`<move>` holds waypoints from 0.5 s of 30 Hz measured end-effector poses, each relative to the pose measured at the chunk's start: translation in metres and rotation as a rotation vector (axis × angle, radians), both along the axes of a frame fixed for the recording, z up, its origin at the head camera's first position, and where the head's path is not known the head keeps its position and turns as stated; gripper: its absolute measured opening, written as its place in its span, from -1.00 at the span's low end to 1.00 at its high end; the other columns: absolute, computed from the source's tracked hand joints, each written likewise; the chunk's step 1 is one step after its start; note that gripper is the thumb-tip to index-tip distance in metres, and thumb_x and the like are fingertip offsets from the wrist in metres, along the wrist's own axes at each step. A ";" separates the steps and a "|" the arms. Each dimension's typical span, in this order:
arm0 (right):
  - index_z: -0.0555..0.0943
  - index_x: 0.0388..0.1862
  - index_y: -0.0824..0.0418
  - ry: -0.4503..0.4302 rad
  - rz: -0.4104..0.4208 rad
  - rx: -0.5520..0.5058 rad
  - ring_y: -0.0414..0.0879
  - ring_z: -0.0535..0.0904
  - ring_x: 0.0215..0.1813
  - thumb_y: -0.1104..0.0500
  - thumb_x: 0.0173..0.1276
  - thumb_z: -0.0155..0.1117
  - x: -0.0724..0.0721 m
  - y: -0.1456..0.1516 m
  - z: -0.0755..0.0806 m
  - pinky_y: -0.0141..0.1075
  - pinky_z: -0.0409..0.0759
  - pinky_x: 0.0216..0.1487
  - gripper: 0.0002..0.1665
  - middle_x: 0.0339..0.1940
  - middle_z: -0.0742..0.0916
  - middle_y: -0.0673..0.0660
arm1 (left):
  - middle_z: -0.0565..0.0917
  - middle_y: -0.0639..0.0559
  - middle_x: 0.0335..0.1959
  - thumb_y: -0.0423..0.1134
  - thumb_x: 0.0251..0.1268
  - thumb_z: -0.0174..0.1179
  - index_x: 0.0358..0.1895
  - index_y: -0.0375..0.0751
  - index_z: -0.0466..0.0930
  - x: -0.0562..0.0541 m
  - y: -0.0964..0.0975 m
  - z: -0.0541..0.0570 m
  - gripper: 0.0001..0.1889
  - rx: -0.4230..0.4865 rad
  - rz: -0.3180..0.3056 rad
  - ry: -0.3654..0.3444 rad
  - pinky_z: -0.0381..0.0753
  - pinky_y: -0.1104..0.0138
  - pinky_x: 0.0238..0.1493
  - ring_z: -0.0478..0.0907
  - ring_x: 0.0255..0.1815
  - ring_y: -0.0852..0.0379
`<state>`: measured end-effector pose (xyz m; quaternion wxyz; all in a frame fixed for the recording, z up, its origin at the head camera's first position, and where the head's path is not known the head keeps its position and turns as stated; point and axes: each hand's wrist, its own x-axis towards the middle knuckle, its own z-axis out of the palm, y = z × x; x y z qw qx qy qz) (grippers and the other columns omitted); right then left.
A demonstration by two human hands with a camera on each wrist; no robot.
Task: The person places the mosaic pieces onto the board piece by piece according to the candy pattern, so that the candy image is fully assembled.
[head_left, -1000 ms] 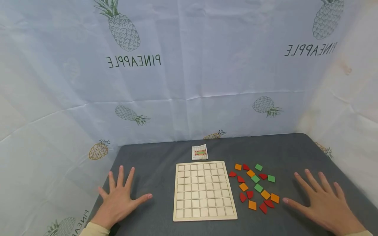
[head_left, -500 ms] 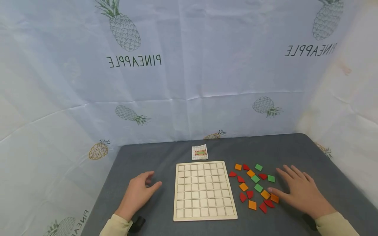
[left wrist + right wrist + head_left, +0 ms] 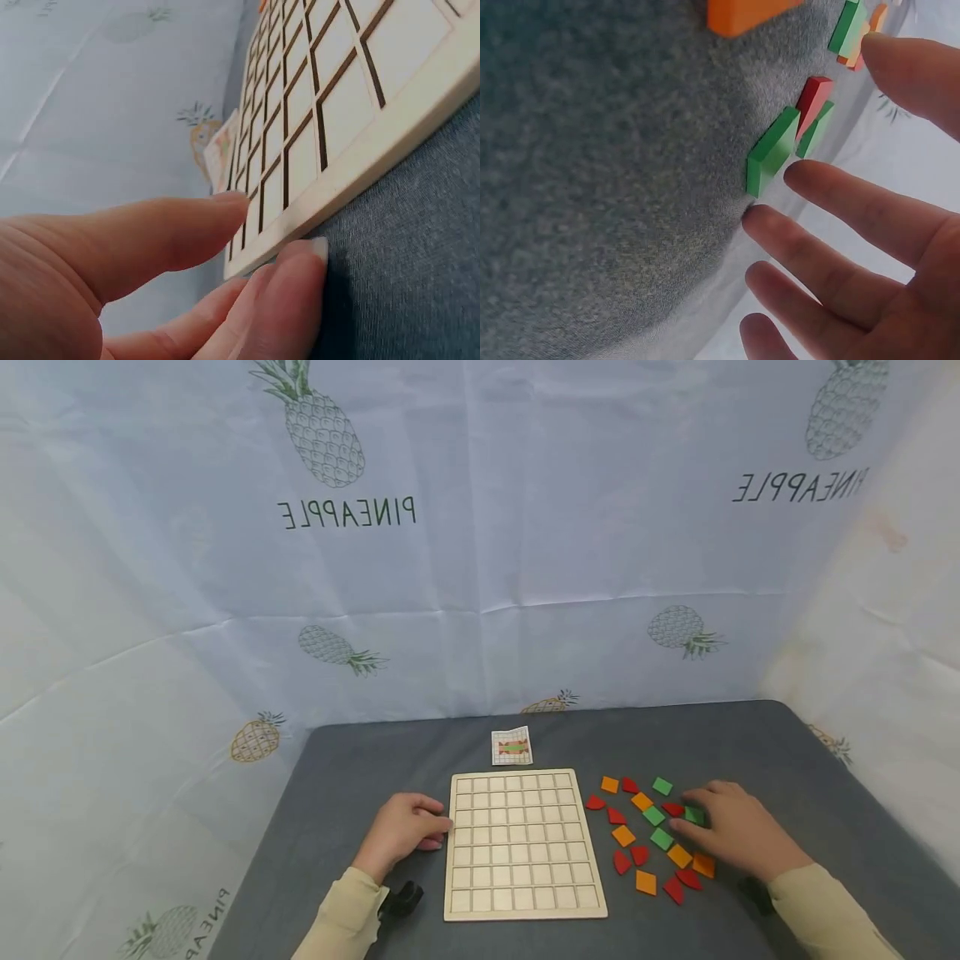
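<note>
Two hands are down on the grey counter [image 3: 345,777], lower half of the head frame. Far left: left hand [image 3: 405,831], fingers loosely curled, tips touching the left edge of the wooden grid board [image 3: 525,843]; the left wrist view shows the thumb over the rim and a fingertip [image 3: 304,259] against the board's side. It pinches the edge lightly rather than lifting; the board lies flat. All board cells look empty. Just above the board, centre frame: a small pattern card [image 3: 512,747], lying flat.

Right of the board: a loose scatter of tiles [image 3: 648,839], orange, red and green, apart from the board. Right hand [image 3: 738,835] sits at the right edge of the scatter, fingers relaxed and slightly spread, tips at a green tile [image 3: 694,816]. The right wrist view shows this green tile [image 3: 772,150] just beside the fingers [image 3: 855,202], with no grip closed on it; whether a fingertip actually touches it I cannot tell.

Step in hand, as I judge it: the very start, picking up the first tile while the left hand steadies the board. The next move calls for closing thumb and finger on the green tile, lifting it clear of neighbouring red and orange ones, then checking the card for the cell.
</note>
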<state>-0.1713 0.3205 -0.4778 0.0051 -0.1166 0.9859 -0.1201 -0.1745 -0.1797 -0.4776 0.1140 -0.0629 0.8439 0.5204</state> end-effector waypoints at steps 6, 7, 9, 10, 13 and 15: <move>0.82 0.08 0.20 -0.034 0.011 -0.009 0.15 0.68 -0.04 -0.20 0.36 0.57 -0.008 0.000 0.003 0.23 0.72 -0.05 -0.44 -0.09 0.77 0.12 | 0.83 -0.14 -0.32 -0.32 0.19 0.59 -0.06 -0.39 0.78 -0.007 0.005 -0.002 -0.70 0.008 -0.012 -0.054 0.88 0.23 -0.31 0.80 -0.41 0.12; 0.82 0.08 0.20 -0.038 0.016 -0.014 0.12 0.68 -0.06 -0.19 0.36 0.57 -0.009 0.000 0.003 0.20 0.73 -0.07 -0.45 -0.11 0.76 0.11 | 0.83 -0.13 -0.34 -0.34 0.18 0.59 -0.10 -0.38 0.78 -0.007 0.005 -0.003 -0.72 -0.001 -0.014 -0.057 0.88 0.24 -0.33 0.80 -0.42 0.13; 0.83 0.07 0.20 -0.045 0.024 -0.023 0.06 0.67 -0.10 -0.17 0.36 0.59 -0.010 -0.001 0.005 0.15 0.74 -0.09 -0.47 -0.14 0.76 0.08 | 0.82 -0.12 -0.37 -0.36 0.17 0.59 -0.15 -0.38 0.78 -0.008 0.005 -0.004 -0.76 -0.022 -0.011 -0.058 0.87 0.25 -0.36 0.79 -0.45 0.14; 0.84 0.05 0.20 -0.045 0.029 -0.025 0.05 0.67 -0.12 -0.16 0.35 0.59 -0.011 -0.002 0.005 0.13 0.74 -0.11 -0.49 -0.15 0.76 0.08 | 0.82 -0.12 -0.38 -0.38 0.17 0.59 -0.15 -0.38 0.79 -0.008 0.005 -0.004 -0.77 -0.025 -0.008 -0.061 0.87 0.26 -0.37 0.79 -0.46 0.15; 0.85 0.00 0.17 -0.042 0.030 -0.022 0.00 0.66 -0.16 -0.11 0.34 0.61 -0.013 -0.002 0.006 0.08 0.74 -0.14 -0.56 -0.17 0.76 0.05 | 0.82 -0.12 -0.37 -0.38 0.17 0.60 -0.15 -0.38 0.79 -0.010 0.005 -0.005 -0.76 -0.028 -0.009 -0.075 0.87 0.26 -0.37 0.80 -0.46 0.16; 0.86 -0.03 0.15 -0.039 0.028 -0.019 0.00 0.67 -0.17 -0.09 0.34 0.62 -0.014 -0.002 0.007 0.07 0.74 -0.16 -0.61 -0.18 0.76 0.05 | 0.83 -0.12 -0.35 -0.36 0.16 0.61 -0.13 -0.37 0.79 -0.011 0.004 -0.006 -0.74 -0.020 -0.015 -0.088 0.87 0.26 -0.35 0.80 -0.45 0.16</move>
